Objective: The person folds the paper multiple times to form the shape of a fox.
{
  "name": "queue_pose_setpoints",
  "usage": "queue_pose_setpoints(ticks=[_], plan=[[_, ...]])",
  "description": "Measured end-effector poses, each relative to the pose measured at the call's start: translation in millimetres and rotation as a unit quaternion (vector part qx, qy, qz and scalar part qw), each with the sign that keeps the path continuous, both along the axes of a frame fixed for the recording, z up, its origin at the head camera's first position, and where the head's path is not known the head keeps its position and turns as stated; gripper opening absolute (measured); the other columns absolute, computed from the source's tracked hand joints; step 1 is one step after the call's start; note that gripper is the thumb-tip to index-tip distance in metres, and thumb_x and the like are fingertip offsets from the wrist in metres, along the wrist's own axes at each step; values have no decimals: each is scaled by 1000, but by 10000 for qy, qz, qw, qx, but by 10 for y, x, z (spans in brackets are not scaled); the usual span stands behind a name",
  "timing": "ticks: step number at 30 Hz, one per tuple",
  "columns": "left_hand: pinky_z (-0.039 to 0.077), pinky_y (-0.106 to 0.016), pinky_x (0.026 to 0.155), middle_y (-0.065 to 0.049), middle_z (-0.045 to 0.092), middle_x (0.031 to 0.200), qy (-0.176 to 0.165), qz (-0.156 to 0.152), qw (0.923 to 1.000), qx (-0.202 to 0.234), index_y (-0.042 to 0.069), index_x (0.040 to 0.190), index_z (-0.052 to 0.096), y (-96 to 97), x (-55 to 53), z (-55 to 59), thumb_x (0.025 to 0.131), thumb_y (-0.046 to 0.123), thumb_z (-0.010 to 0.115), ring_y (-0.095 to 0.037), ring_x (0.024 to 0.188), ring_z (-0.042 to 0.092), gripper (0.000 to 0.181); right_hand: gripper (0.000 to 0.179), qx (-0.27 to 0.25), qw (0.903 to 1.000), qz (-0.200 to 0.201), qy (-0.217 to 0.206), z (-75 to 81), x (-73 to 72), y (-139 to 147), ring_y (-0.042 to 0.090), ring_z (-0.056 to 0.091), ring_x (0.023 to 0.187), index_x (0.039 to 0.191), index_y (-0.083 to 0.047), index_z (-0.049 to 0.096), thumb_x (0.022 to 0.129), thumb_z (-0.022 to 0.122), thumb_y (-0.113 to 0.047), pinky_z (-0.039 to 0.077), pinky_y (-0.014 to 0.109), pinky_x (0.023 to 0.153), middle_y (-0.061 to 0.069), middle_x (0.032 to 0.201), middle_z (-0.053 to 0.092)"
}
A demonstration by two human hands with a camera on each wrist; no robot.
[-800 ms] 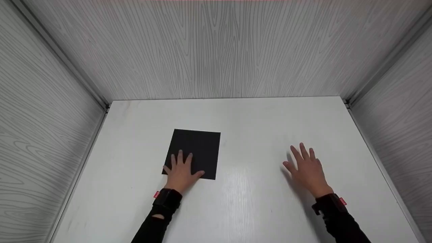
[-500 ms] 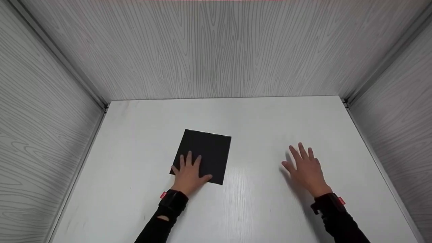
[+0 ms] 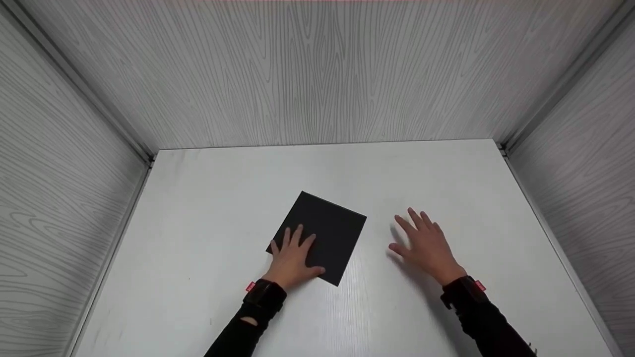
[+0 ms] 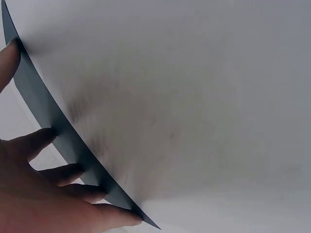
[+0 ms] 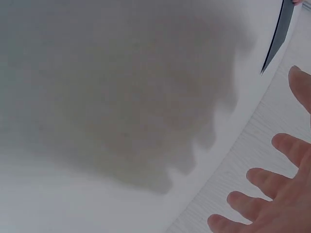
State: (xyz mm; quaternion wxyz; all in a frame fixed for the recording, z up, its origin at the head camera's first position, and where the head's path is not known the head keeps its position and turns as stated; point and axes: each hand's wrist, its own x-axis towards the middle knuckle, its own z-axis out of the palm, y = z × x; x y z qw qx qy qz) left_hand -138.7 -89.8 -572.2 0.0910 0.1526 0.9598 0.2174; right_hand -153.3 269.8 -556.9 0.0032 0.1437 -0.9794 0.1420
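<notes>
A flat black square sheet [image 3: 332,228] lies turned at an angle on the white tabletop, left of the middle in the head view. My left hand [image 3: 292,260] rests on its near left part with fingers spread and fingertips touching its surface. The left wrist view shows the same sheet [image 4: 68,131] edge-on under the fingertips. To the right of the sheet, my right hand [image 3: 424,248] hovers over the table with its fingers spread, holding nothing. Its shadow falls on the tabletop in the right wrist view, where a corner of the sheet [image 5: 278,41] shows near the top right.
The white table [image 3: 198,198] is enclosed by a grey wood-grain panel [image 3: 317,74] at the back. Similar panels stand along the left side [image 3: 59,198] and the right side [image 3: 575,173].
My left hand has slid the black sheet to the right, and the sheet has turned clockwise. My right hand has moved left, closer to the sheet.
</notes>
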Motion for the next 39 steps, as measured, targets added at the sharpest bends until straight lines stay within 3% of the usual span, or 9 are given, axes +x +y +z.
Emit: queue_pose_setpoints(ticks=[8,11,17,22,26,31,39], plan=[[11,-83,110,-22,22,168,-98,-110,9998,156,12,155,48,-22,-8,11,83,51,83,-52,154,11,89,71,300,9927,1139,251,-20,-59,-385,47,38,145,151,-14,55,93,75,-49,36,65,111,21,159,42],[11,-83,109,-22,22,168,-112,-134,9996,215,12,155,48,-30,-11,20,83,51,84,-52,154,11,89,67,402,9892,1380,305,-39,-83,-543,46,40,145,148,-14,58,93,75,-48,39,65,109,20,158,44],[11,-82,110,-20,23,168,-78,-152,9999,16,15,155,49,-19,-19,41,83,53,82,-51,154,12,89,60,287,9897,1392,146,-36,-162,-831,47,40,145,143,-9,62,96,72,-44,36,67,110,21,155,47],[12,-81,111,-17,21,170,259,-192,9986,-422,17,158,46,9,-26,10,87,68,71,-49,155,12,91,65,246,9881,1508,-164,-44,-264,-979,47,32,149,149,-10,57,97,71,-47,29,68,114,19,160,42],[14,-79,112,-17,21,170,480,86,9972,-567,16,158,44,-3,-21,-9,87,76,63,-47,155,13,95,70,83,9858,1626,-419,-58,-326,-1029,48,26,151,153,-11,52,97,70,-49,25,70,115,18,163,37],[19,-77,112,-21,22,169,294,493,9973,-463,13,159,43,-42,25,6,85,78,63,-49,154,16,101,76,-180,9827,1662,-802,-79,-361,-1066,49,18,153,157,-12,45,97,70,-50,24,66,118,18,167,28],[21,-77,112,-22,25,167,197,576,9970,-486,13,158,44,-51,87,-4,82,76,69,-51,153,18,102,79,166,9873,1396,-746,-101,-296,-1101,50,25,151,155,-10,49,94,71,-55,29,59,118,22,165,32]])
